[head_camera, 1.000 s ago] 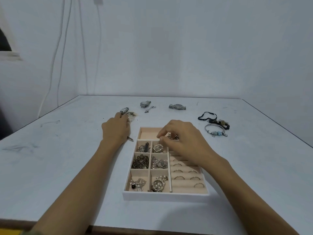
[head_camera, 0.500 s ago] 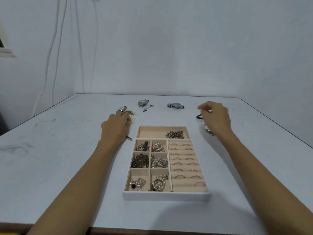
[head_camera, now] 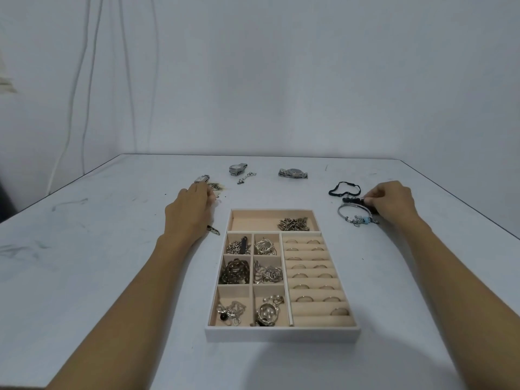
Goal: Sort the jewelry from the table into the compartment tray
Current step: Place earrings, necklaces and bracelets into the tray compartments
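Note:
The compartment tray (head_camera: 281, 334) sits mid-table, white-rimmed with beige cells. Its small cells hold chains and charms, its right rows hold several rings, and the wide top cell holds a clump of small metal pieces (head_camera: 294, 223). My right hand (head_camera: 391, 204) lies right of the tray, fingertips pinching a black beaded bracelet (head_camera: 351, 199). Just in front of it lies a silver bangle with blue beads (head_camera: 356, 216). My left hand (head_camera: 191, 212) rests palm down left of the tray. A small metal piece (head_camera: 213, 229) pokes out from under it.
A black cord bracelet (head_camera: 344, 187) lies behind the beaded one. Two watches (head_camera: 237, 168) (head_camera: 293, 173) and a short chain (head_camera: 246, 177) lie at the back. A third watch (head_camera: 202, 179) and a gold piece (head_camera: 216, 187) sit by my left fingertips. Cables hang on the left wall.
My right hand left the tray's top cell, where the metal pieces now lie, and moved right to the bracelets, taking hold of the black beaded one. My left hand stayed put.

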{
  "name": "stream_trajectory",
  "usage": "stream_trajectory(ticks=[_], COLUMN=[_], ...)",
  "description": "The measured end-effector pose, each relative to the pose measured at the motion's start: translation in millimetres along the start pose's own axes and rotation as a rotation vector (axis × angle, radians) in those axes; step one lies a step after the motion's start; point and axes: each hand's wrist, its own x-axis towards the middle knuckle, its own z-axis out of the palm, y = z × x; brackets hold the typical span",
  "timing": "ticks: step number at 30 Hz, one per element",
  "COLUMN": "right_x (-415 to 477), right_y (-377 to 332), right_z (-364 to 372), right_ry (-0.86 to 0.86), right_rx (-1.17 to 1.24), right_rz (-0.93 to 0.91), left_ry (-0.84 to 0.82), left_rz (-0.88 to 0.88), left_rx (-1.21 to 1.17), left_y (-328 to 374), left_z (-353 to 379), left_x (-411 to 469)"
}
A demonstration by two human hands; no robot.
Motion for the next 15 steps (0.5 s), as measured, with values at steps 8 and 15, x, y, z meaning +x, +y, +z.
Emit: stream_trajectory(ticks=[8, 15], right_x=[3.6, 4.0], right_y=[5.8, 0.9], right_z=[1.0, 0.3], right_ry=[0.016, -0.037], right_rx=[0.089, -0.030], right_rz=[-0.014, -0.045], left_ry=[-0.006, -0.014], left_rz=[-0.019, -0.013], left_rx=[-0.045, -0.052], left_y=[-1.5, -2.8], left_z=[-0.3, 1.6], left_x=[-0.5, 1.2])
